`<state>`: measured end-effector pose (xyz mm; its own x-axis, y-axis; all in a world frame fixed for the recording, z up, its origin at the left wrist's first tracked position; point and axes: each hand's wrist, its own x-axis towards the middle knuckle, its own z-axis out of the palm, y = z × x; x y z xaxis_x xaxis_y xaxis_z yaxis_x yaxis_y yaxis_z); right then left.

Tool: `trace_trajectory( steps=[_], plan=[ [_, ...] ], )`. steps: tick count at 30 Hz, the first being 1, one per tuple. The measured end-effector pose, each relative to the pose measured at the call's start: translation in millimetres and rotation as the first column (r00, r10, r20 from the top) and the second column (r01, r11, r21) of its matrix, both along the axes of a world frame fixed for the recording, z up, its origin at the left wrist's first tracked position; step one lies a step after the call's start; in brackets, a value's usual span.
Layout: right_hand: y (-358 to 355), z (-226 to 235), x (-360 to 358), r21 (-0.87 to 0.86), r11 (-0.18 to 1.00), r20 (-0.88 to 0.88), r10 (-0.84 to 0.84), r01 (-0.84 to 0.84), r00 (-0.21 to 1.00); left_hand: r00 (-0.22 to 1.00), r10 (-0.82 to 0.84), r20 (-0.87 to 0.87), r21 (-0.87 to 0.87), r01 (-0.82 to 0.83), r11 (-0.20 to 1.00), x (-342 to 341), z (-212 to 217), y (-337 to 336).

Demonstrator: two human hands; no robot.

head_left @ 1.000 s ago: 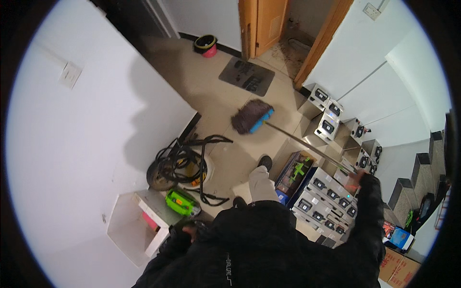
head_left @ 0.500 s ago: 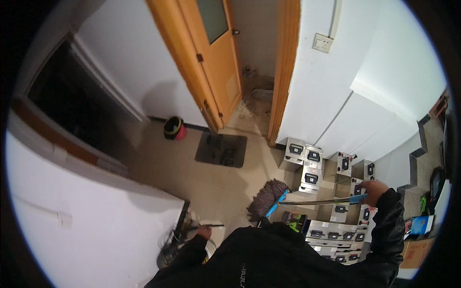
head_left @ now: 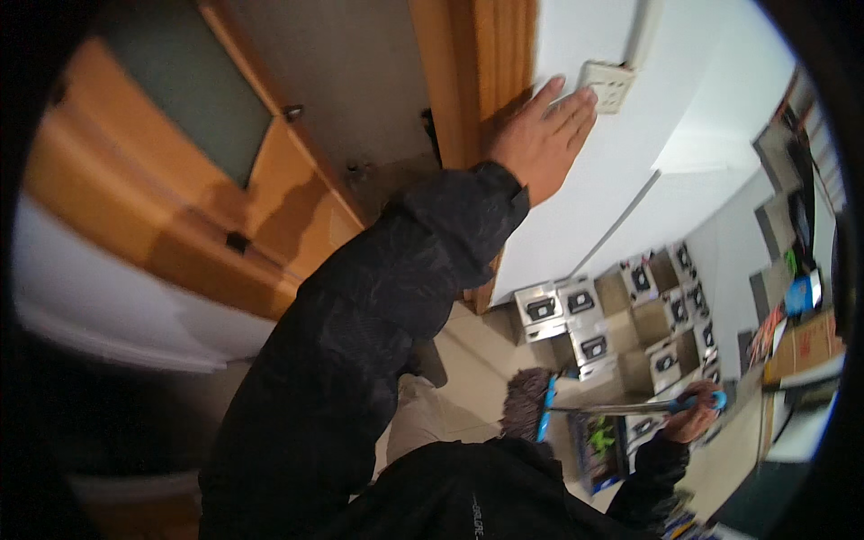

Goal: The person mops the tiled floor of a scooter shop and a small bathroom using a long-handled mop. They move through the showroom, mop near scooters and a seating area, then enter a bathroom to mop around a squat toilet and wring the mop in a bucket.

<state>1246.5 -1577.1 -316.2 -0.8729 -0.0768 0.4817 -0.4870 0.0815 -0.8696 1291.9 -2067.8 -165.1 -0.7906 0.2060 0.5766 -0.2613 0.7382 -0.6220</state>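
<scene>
Fingers [head_left: 571, 113] outstretched and empty, left hand [head_left: 538, 142] is raised to wall switch [head_left: 609, 86]; right hand [head_left: 693, 414] grips mop handle [head_left: 643, 408].

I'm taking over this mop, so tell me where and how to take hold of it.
Take the mop by its bare metal pole, between the blue clamp and the right grip, which holds the blue handle. Probably come crosswise from the wearer's side: the pole is slim and straight, and metal boxes crowd its far side.

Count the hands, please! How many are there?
2. The left hand is up at the white wall switch; the right hand grips the mop handle, lower right. No others show.
</scene>
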Motion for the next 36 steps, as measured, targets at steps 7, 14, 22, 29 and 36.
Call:
trace_trajectory(
  steps=[7, 14, 22, 29, 36],
  plan=[
    [-58, 10, 65, 0.257, 0.881, -0.023, -0.404, 0.396, 0.914, 0.912, -0.377, -0.165, 0.374, 0.411, 0.831, -1, -30, -22],
    [-113, -1, 140, 0.301, 0.884, 0.226, -0.431, 0.358, 0.874, 0.91, -0.411, 0.056, 0.46, 0.342, 0.82, 21, -2, -8],
    [-264, -79, 195, 0.721, 0.675, 0.377, -0.194, -0.155, 0.906, 0.218, -0.921, -0.322, 0.946, 0.111, -0.304, 142, -70, -38],
    [-485, -72, 169, 0.687, 0.292, 0.471, 0.517, -0.665, 0.715, 0.621, -0.617, 0.484, 0.871, -0.271, 0.41, 189, -67, -192],
    [-565, -57, 177, 0.226, 0.071, 0.77, 0.598, -0.972, 0.223, 0.738, -0.381, 0.556, 0.812, -0.384, 0.44, 268, 38, -302]
  ],
)
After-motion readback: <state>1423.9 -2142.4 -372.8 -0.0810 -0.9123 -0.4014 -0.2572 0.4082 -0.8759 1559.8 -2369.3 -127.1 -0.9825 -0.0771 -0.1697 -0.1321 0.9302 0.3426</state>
